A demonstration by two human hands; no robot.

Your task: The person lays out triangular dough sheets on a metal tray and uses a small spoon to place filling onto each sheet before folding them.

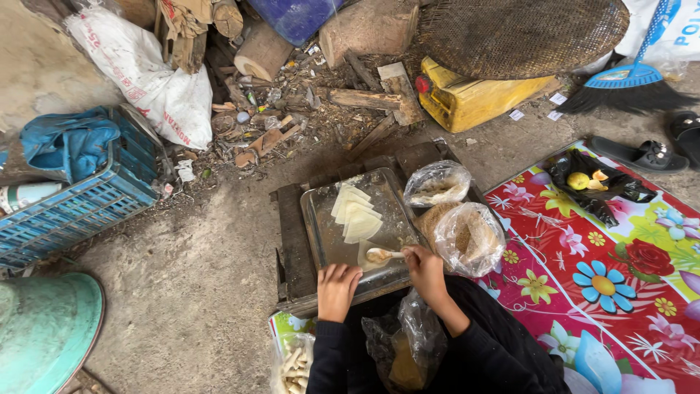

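Outdoors prob.: dirt floor [197,277], floral mat [598,292], metal tray [324,233].

- Blue crate [80,204] at left, holding blue cloth [69,142].
- Yellow canister [474,98] under woven round tray [521,29].
- Black sandal [642,155] beside floral mat [605,292].
- Blue broom [631,76] near top right.

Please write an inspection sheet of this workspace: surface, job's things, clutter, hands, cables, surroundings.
Surface: metal tray on a dark wooden stand.
Job's things: pale wrappers overlapped on the tray; spoon with filling.
Clutter: two clear bags beside the tray.
Hands: right hand holds the spoon; left hand rests on the tray edge.
Cables: nothing seen.
Surroundings: flowered mat, blue crate, yellow can, wood scraps.
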